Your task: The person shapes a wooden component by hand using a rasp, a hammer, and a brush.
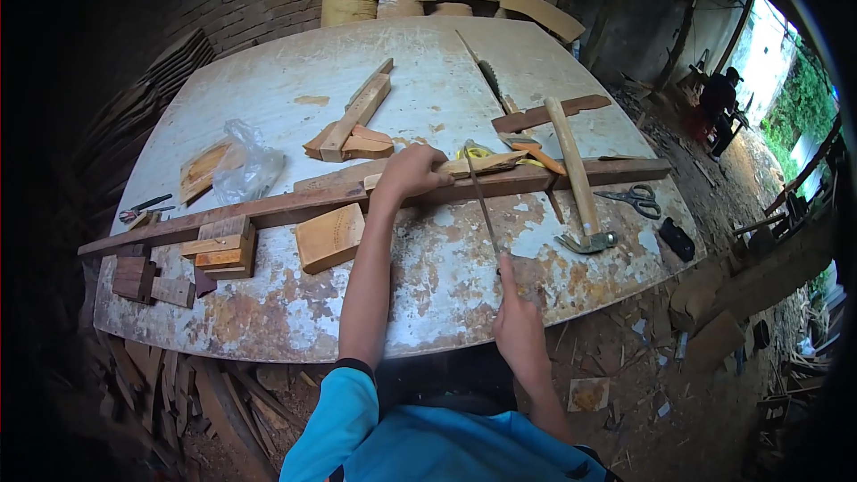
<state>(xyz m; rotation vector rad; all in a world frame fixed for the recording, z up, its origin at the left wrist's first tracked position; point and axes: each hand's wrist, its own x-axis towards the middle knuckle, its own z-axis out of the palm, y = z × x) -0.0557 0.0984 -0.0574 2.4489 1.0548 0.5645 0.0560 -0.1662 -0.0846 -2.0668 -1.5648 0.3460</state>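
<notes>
My left hand (415,170) is closed over a pale wooden strip (495,162), pressing it on a long dark wooden beam (299,203) that lies across the table. In my right hand (520,326) is the handle of a long thin-bladed tool (485,210), its blade seen nearly edge-on. The far part of that blade crosses the strip, just right of my left fingers. A hammer (574,165) lies over the beam to the right, its head toward me. Orange-handled tool (540,158) and yellow tape measure (473,150) sit behind the strip.
Scissors (638,200) and a black object (677,239) lie at the table's right. Wooden blocks (330,236) and a plastic bag (248,163) are on the left. A handsaw (489,80) lies farther back. One person (719,112) sits in the right background.
</notes>
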